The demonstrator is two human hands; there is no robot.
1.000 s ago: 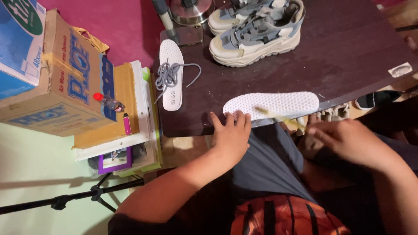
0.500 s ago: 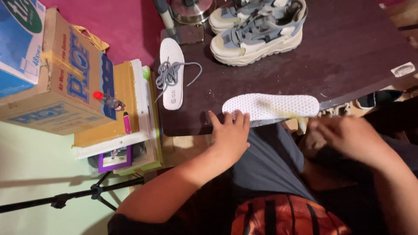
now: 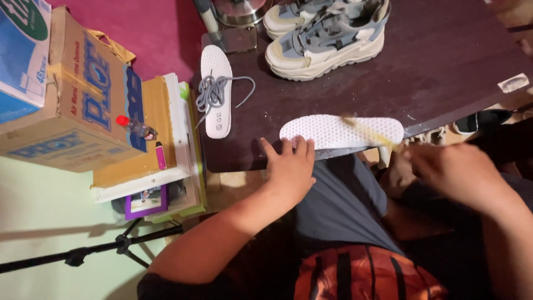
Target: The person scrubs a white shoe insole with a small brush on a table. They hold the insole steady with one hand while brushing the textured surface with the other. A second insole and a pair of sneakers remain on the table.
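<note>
A white dotted insole (image 3: 333,132) lies along the near edge of the dark table (image 3: 444,72). My left hand (image 3: 290,166) rests at that edge, its fingertips pressing the insole's left end. My right hand (image 3: 452,172) is off the table's edge to the right. It grips a thin yellowish tool (image 3: 367,131), blurred with motion, whose tip lies across the insole's right half. A second white insole (image 3: 215,119) lies further left with a bundle of grey laces (image 3: 214,91) on it. A pair of cream and grey sneakers (image 3: 327,41) stands at the back.
Cardboard boxes (image 3: 72,100) are stacked at the left, beside books. On them are a small red-capped bottle (image 3: 136,128) and a pink lighter (image 3: 161,155). A metal pot (image 3: 239,8) stands at the back. A black tripod (image 3: 83,255) stands on the green floor.
The yellowish tool in my right hand has shifted up onto the insole's right half. My left hand stays pressed on the insole's left end.
</note>
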